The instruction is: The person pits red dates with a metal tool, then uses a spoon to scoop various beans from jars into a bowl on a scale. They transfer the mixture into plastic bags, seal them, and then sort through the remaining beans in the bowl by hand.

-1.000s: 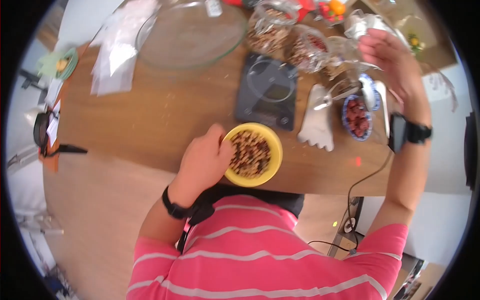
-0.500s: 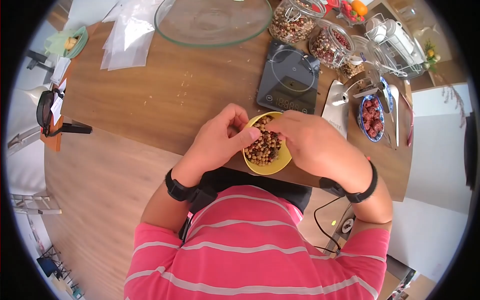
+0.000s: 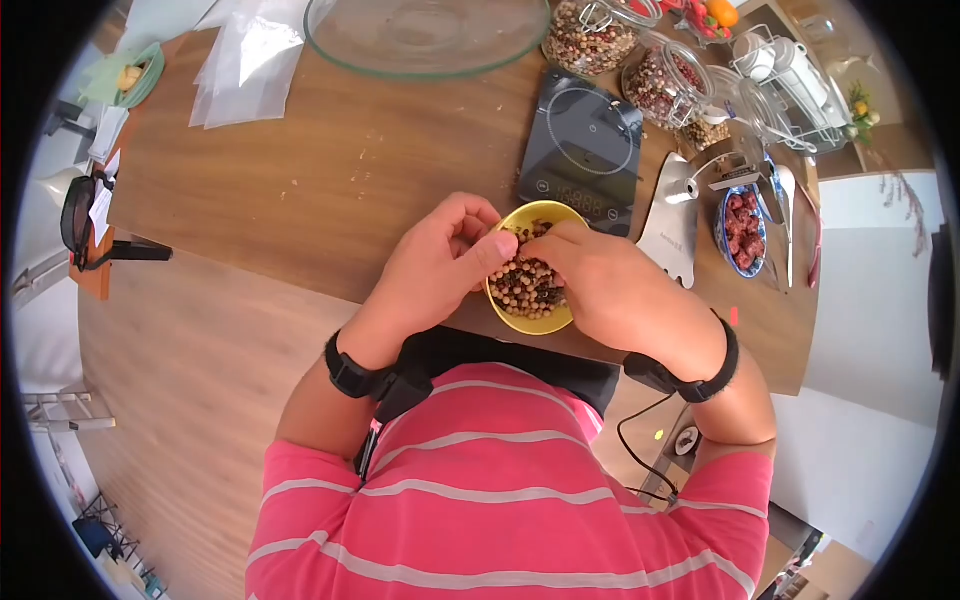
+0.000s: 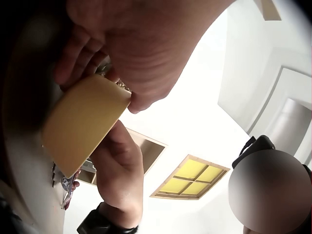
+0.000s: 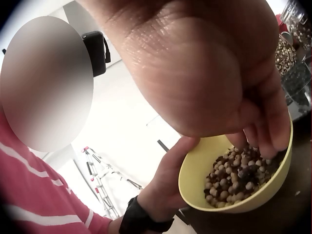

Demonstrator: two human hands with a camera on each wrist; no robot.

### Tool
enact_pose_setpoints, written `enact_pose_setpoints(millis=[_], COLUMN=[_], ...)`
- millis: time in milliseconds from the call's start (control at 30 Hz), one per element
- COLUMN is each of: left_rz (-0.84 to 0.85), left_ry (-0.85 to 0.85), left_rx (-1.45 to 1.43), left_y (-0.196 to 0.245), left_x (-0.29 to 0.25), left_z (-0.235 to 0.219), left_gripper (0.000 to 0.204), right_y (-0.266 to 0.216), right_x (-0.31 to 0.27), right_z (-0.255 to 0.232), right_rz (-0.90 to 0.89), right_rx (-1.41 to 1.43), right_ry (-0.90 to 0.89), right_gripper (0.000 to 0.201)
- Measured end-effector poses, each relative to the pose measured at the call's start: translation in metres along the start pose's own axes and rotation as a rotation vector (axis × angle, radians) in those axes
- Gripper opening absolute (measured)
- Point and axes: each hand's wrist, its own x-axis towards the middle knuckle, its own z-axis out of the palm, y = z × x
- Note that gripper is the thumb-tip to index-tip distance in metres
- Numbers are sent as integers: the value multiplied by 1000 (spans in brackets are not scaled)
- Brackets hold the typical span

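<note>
A yellow bowl (image 3: 546,212) stands at the table's front edge, part-filled with mixed pale and dark peppercorns (image 3: 527,293). My left hand (image 3: 436,262) holds the bowl at its left side, thumb over the rim. From the right, my right hand (image 3: 625,285) reaches in over the opposite rim. In the right wrist view its fingers (image 5: 278,124) point down onto the peppercorns (image 5: 234,180); I cannot tell whether they pinch any. The bowl's smooth outer wall (image 4: 87,122) faces the left wrist view.
Behind the bowl lies a black digital scale (image 3: 580,150). To its right are a metal scraper (image 3: 668,225) and a blue-and-white dish (image 3: 722,240) of dark red pieces. Glass jars (image 3: 590,45) of peppercorns, a large glass dish (image 3: 430,72) and clear plastic bags (image 3: 250,70) stand farther back.
My right hand came from the far right, above the jars, to inside the bowl. My left hand shifted its hold, thumb now over the rim. The view also moved.
</note>
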Motion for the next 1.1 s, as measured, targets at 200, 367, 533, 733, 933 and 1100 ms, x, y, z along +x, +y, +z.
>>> enact_pose_setpoints(millis=[200,367,533,733,933,1100], left_rz=[-87,-102,-100,-31,60,179], left_ry=[84,102,103,138,115,164], left_rx=[102,152,225,308,386,570], left_y=[6,6,9,5,4,-5], left_x=[1,2,2,0,-1,-4], left_z=[3,4,6,7,10,15], left_gripper=[34,35,38,40,32,29], right_y=[9,14,28,21,22,15], right_x=[18,23,22,11,-2,-11], right_z=[0,4,25,11,18,22], right_rz=[54,445,481,494,479,435], right_rx=[271,1054,1430,1638,1751,1796], right_ry=[-265,-377,-317,-161,9,119], right_gripper=[38,34,41,45,55,62])
